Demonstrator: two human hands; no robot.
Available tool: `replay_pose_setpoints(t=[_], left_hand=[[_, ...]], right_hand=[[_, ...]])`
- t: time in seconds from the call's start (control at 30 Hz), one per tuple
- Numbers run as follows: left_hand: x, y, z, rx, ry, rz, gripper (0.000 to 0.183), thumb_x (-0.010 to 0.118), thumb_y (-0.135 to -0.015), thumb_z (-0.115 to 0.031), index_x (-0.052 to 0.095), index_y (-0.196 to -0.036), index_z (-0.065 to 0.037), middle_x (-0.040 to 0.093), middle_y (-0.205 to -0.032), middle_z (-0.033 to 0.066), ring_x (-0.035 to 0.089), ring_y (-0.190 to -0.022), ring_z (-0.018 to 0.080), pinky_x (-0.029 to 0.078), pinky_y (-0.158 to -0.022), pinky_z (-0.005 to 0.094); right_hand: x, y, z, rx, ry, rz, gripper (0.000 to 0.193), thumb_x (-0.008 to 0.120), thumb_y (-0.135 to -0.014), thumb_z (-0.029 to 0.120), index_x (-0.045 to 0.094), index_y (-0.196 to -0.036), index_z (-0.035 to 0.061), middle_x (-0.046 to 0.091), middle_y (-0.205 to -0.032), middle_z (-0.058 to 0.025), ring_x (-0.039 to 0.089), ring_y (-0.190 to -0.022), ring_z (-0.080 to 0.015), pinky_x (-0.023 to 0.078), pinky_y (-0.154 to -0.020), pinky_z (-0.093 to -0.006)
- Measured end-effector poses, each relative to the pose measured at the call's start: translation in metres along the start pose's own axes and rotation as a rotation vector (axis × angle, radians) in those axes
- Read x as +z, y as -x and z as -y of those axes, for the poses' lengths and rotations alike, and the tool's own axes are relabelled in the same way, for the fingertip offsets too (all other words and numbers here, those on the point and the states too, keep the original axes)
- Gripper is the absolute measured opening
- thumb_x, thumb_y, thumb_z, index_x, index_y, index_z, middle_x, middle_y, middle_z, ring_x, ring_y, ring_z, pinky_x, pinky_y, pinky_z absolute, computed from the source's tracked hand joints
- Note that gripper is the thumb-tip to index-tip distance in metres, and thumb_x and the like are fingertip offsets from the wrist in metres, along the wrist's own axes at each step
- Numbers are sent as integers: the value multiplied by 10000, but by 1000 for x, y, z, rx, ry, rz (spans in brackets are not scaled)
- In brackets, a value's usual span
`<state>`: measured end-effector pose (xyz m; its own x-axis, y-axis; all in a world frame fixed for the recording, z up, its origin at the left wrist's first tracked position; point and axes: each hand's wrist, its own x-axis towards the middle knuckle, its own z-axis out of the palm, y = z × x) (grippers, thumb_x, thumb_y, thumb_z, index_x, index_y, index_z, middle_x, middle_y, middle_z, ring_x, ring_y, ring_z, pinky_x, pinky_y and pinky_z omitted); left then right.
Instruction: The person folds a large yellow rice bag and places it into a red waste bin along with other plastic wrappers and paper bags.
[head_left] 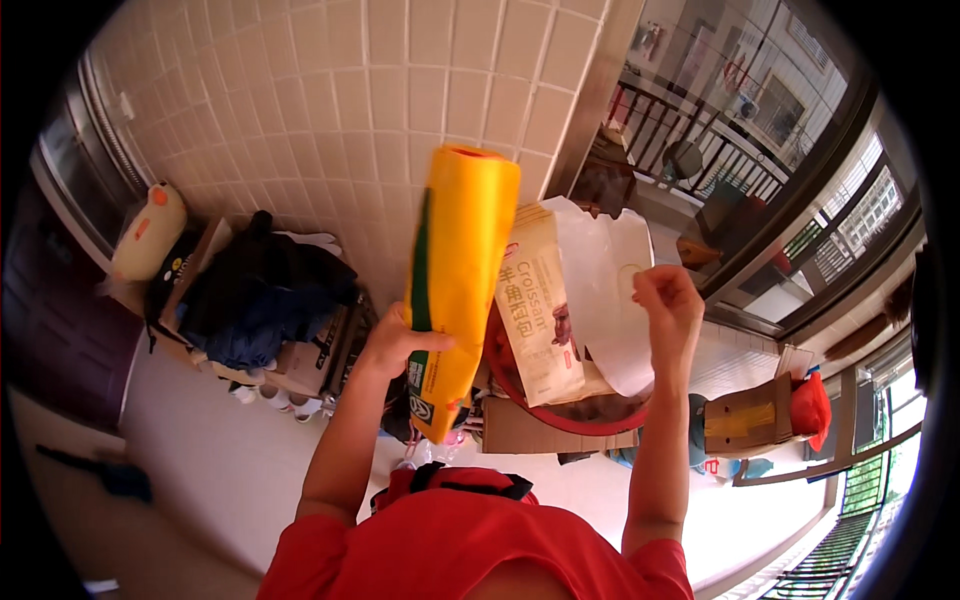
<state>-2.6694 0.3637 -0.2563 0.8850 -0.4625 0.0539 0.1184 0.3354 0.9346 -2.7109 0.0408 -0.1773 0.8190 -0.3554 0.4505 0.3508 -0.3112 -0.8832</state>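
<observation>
My left hand (393, 342) is wrapped round the lower part of a long yellow package (470, 235) with a dark green stripe along its left side. It is held up almost upright in front of the tiled wall. My right hand (672, 305) is raised with thumb and fingers pinched in front of the right edge of a white sheet (600, 290). A faint, pale ring shape shows beside the fingertips; what they hold is too small to make out. Left of the sheet, a beige printed carton (540, 330) leans inside a red basin (590, 427).
Dark clothes (260, 300) lie heaped over boxes at the left, with shoes below. A pale plush toy (150, 232) stands behind them. Toward the right are a brown cardboard box (745, 420) and a red bag (810, 410). Glass doors (740, 130) face a railing.
</observation>
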Motion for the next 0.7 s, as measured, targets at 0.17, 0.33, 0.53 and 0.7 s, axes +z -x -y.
replay_pose_setpoints(t=[0.17,0.33,0.53,0.7], left_hand=[[13,8,-11,65,155,78,689,801,-539,-93,581,-1188,-21,660,-1095,81,634,-945,203,496,-848,329],[21,16,-19,89,166,82,631,819,-561,-52,601,-1153,-36,664,-1049,39,619,-983,183,464,-887,316],[19,19,-19,93,134,9,678,842,-505,-80,598,-1136,-37,669,-1015,43,640,-938,192,491,-845,307],[10,26,-15,85,189,14,662,791,-478,-29,600,-1112,-17,670,-978,81,658,-883,223,519,-789,338]], right_hand=[[79,33,38,-74,-46,411,70,674,-828,32,626,-871,6,643,-750,-24,590,-665,-75,471,-617,-226],[104,42,44,-15,-5,559,86,671,-819,27,634,-894,8,649,-746,-27,585,-669,-74,475,-625,-231],[111,48,38,101,-149,666,94,677,-816,33,635,-897,13,633,-728,-20,573,-659,-67,471,-629,-227],[107,47,30,20,6,709,78,661,-834,42,638,-904,20,628,-764,-18,584,-695,-84,480,-648,-250]])
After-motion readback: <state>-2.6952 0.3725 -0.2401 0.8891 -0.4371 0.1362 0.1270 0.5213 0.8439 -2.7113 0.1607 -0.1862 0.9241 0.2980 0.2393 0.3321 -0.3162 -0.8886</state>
